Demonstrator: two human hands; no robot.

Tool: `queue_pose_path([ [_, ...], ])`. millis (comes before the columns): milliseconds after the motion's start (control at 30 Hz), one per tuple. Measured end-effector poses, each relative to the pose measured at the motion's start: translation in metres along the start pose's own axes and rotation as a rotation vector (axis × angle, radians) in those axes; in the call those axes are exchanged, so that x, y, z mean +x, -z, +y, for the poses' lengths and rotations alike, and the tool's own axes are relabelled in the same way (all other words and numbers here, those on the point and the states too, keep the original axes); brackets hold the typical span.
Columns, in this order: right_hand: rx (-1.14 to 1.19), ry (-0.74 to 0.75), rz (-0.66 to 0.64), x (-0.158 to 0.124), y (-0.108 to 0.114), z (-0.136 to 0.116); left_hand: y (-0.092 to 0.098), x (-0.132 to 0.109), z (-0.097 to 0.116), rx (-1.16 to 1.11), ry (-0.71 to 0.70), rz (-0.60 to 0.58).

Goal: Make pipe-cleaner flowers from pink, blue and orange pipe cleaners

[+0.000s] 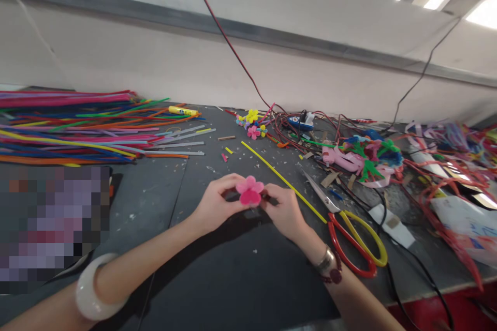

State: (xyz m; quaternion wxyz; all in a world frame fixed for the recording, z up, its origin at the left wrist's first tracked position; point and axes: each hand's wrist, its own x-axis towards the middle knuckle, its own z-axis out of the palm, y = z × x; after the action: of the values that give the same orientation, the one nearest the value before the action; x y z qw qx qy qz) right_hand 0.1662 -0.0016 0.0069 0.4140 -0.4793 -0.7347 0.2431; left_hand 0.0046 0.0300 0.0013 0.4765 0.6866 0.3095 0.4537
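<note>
A small pink flower made of fuzzy pipe cleaner (250,190) sits between my two hands above the dark grey table (233,279). My left hand (217,204) pinches its left side with fingers closed. My right hand (285,209) grips the flower's right side and a dark stem under it. A white bangle is on my left wrist, and a bracelet and beads are on my right wrist.
A large pile of coloured pipe cleaners (77,126) lies at the left. A long yellow pipe cleaner (283,181) and red-and-yellow scissors (349,230) lie to the right. Finished flowers (252,124), a glue gun (303,121), cables and scraps clutter the back right. A pixelated patch covers the lower left.
</note>
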Motion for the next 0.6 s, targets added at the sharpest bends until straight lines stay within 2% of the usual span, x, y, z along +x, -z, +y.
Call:
queue_pose_path([
  [167,-0.193,0.035,0.113,0.023,0.031,0.005,0.001,0.003,-0.003,-0.023,0.052,-0.062],
  [267,-0.427,0.058,0.07,0.06,0.057,0.027,0.002,0.003,-0.007,-0.01,0.089,-0.071],
  [367,-0.657,0.016,0.039,0.112,0.073,0.057,0.002,0.003,-0.008,0.009,0.083,-0.1],
  [500,-0.722,0.018,0.054,0.179,0.07,0.087,0.003,0.002,-0.007,0.045,0.06,-0.139],
  [600,-0.748,0.021,0.053,0.207,0.057,0.101,0.003,0.001,-0.006,0.038,0.067,-0.151],
])
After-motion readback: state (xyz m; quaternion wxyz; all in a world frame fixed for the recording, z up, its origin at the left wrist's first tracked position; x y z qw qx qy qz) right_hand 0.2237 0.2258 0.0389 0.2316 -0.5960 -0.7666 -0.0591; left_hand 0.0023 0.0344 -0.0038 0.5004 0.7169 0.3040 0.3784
